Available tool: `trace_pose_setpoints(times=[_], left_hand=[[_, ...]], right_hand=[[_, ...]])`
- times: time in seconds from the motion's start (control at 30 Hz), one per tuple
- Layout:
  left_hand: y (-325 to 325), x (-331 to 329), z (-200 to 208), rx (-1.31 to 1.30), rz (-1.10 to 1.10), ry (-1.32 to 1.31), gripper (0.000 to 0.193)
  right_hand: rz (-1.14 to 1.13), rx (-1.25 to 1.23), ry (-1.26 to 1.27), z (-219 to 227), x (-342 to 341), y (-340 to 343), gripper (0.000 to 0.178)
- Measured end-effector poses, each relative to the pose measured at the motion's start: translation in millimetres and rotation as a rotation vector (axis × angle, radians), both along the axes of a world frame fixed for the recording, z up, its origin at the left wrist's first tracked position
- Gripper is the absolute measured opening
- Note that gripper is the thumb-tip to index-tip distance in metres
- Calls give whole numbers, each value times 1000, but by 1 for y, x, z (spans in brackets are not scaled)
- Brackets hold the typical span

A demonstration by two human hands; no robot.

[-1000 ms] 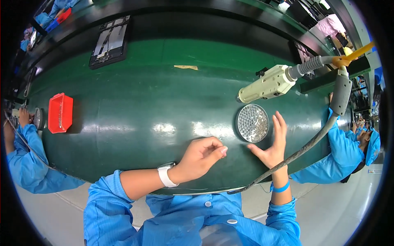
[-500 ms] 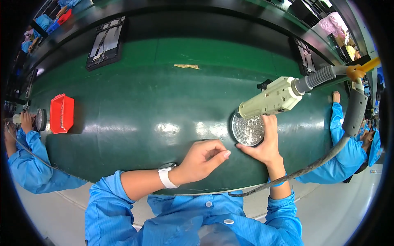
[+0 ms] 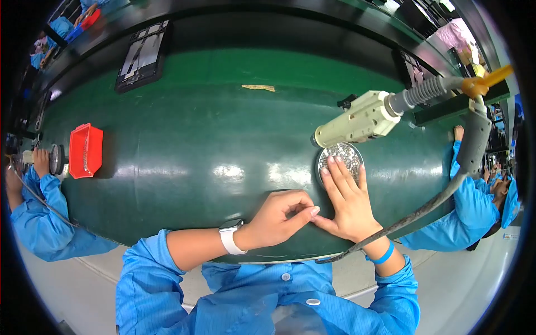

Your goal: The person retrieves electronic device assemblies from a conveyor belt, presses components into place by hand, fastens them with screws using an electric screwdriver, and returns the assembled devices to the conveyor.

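My right hand (image 3: 350, 204) lies flat with fingers spread, its fingertips on the small silvery metal pieces (image 3: 347, 152) in a round dish (image 3: 319, 168). The pieces look like small screws. Left of it, my left hand (image 3: 283, 218) is closed, with thumb and forefinger pressed together close to the right thumb. Whatever it may hold is too small to make out. Just above the dish hangs a cream electric screwdriver (image 3: 357, 121), nose to the left; neither hand holds it.
The screwdriver's grey cable (image 3: 424, 215) loops down across my right wrist. A red bin (image 3: 86, 152) stands at the left on the green table (image 3: 212, 128). A dark flat-panel unit (image 3: 143, 56) lies at the far left, a beige strip (image 3: 258, 87) at the back. Co-workers sit on both sides.
My right hand has let go of the dish's side and moved onto the pieces in it. The screwdriver has shifted slightly left and away from me. My left hand stays pinched.
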State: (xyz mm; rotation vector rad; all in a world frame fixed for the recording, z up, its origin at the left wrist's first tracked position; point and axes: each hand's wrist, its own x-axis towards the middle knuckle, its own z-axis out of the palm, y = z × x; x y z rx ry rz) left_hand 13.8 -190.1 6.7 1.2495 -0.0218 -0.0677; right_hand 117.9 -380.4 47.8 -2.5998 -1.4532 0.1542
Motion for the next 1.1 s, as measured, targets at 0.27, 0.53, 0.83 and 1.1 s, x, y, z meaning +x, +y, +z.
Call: trace_pose_setpoints(times=[0.27,0.53,0.83,1.1], left_hand=[[4,-1,0,30,-5,-6,10],[4,0,-4,-4,36,-33,10],[3,2,0,125,7,-106,9],[-1,0,0,-3,44,-21,13]], right_hand=[[29,-35,27,4,12,-37,88],[184,15,14,1,31,-1,79],[217,20,48,2,10,-26,78],[52,248,-84,-20,58,-15,110]])
